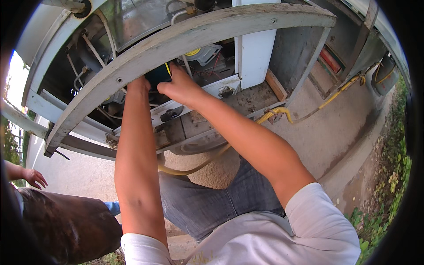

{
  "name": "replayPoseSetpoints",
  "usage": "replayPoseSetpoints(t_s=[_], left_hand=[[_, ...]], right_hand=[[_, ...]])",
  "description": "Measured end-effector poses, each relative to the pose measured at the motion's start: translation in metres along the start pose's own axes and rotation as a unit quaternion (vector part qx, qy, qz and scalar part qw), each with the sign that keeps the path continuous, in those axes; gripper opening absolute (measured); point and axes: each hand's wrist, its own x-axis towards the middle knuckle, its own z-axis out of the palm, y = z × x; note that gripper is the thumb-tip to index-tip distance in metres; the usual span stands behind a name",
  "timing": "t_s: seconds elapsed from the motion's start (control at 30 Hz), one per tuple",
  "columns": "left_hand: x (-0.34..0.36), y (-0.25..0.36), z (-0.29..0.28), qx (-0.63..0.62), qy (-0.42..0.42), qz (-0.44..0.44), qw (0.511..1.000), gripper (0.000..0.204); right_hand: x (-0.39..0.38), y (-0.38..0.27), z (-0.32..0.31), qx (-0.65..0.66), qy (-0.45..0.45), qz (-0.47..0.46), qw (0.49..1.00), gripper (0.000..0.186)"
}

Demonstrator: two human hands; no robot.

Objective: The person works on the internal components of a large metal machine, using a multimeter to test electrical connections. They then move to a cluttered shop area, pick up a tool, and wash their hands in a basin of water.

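Both my arms reach into the opened cabinet of a large machine, under a curved grey rail (212, 24). My left hand (140, 84) is mostly hidden behind that rail, so its fingers do not show. Beside it, my right hand (179, 88) is bent inward with the thumb toward the left hand. Its fingers look curled, their tips out of sight. A dark blue surface (160, 76) shows between the hands, its kind unclear. A thin yellow strip (168, 68) stands at the right fingers. Just right of them sits a grey housing with a yellow ring (193, 52).
Metal pipes (106, 31) and thin wires run through the cabinet. A white upright panel (257, 57) stands at the right. A yellow hose (269, 114) crosses below the frame to the concrete. Another person's hand (34, 177) and a brown apron (66, 225) are at the left; plants line the right.
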Motion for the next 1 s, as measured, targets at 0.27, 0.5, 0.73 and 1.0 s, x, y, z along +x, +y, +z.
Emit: replayPoseSetpoints(t_s=[0.27, 0.5, 0.73, 1.0], left_hand=[[0.040, -0.013, -0.037, 0.067, -0.094, -0.022, 0.993, 0.041], [0.099, -0.020, -0.075, 0.597, -0.141, 0.264, 0.744, 0.056], [0.110, -0.031, -0.058, 0.647, -0.132, 0.399, 0.637, 0.055], [0.042, -0.005, -0.013, 0.537, -0.211, 0.259, 0.775, 0.043]], right_hand=[[0.001, -0.013, -0.017, -0.192, -0.055, -0.031, 0.979, 0.066], [0.005, -0.009, -0.003, -0.184, -0.068, 0.014, 0.980, 0.076], [0.007, -0.011, -0.015, -0.175, -0.123, -0.006, 0.977, 0.079], [0.011, -0.009, -0.025, -0.165, -0.159, -0.026, 0.973, 0.075]])
